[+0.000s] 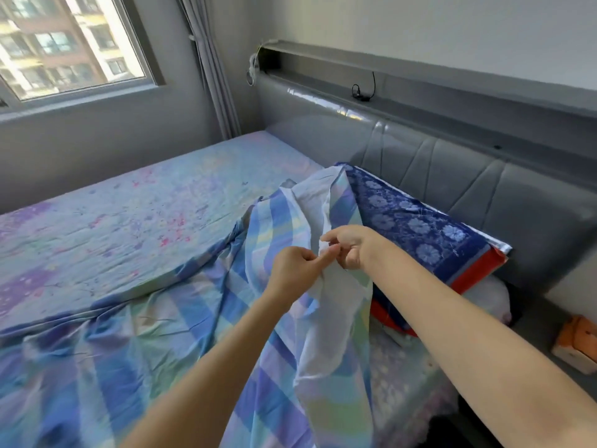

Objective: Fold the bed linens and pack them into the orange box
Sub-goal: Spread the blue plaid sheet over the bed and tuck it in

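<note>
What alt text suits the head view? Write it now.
The left hand and right hand pinch the edge of a blue and green checked sheet, raised over a pastel floral bed sheet. A dark blue flowered pillow lies by the grey padded headboard.

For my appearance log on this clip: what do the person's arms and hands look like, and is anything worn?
The left hand and right hand are bare, ungloved. The left forearm and right forearm show no sleeves. No watch or bracelet at either wrist.

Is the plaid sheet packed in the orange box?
No: the plaid sheet lies rumpled across the bed, its edge pinched by the left hand and right hand, and the orange box sits apart at the right.
</note>
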